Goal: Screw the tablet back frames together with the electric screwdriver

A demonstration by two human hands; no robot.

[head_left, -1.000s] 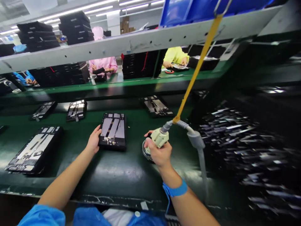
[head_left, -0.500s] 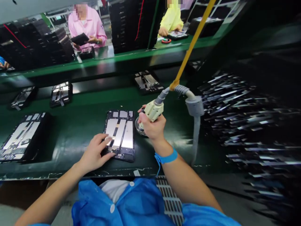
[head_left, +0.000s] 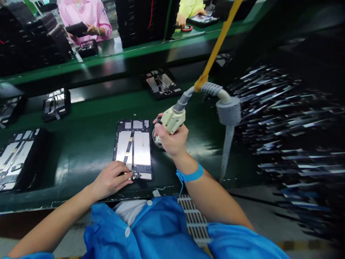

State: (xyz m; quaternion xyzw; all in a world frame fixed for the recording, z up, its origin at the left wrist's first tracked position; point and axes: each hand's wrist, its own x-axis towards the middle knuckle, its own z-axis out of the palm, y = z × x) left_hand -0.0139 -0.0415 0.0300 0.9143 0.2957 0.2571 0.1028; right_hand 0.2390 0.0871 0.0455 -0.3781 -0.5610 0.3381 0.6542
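An opened tablet (head_left: 141,149), with silvery panels and dark strips inside, lies flat on the green bench in front of me. At its lower left corner is my left hand (head_left: 113,180), fingertips and thumb drawn together in a pinch over the small parts there; what they hold, if anything, is too small to make out. My right hand (head_left: 174,142) is wrapped round a cream handheld tool (head_left: 174,119) with a round perforated head (head_left: 157,138), just right of the tablet. From the tool's upper end runs a grey hose, tied to a yellow strap (head_left: 219,46).
More opened tablets lie on the bench: a stack (head_left: 16,158) at left, others (head_left: 55,102) behind, one (head_left: 163,82) at back centre. Many thin dark pieces (head_left: 280,126) are piled at right. Across the bench, a person in pink (head_left: 86,18) holds a dark tablet.
My left hand has slid down to the tablet's lower edge, and its spread fingers have come together. My right hand still grips the tool. The whole view has shifted a little.
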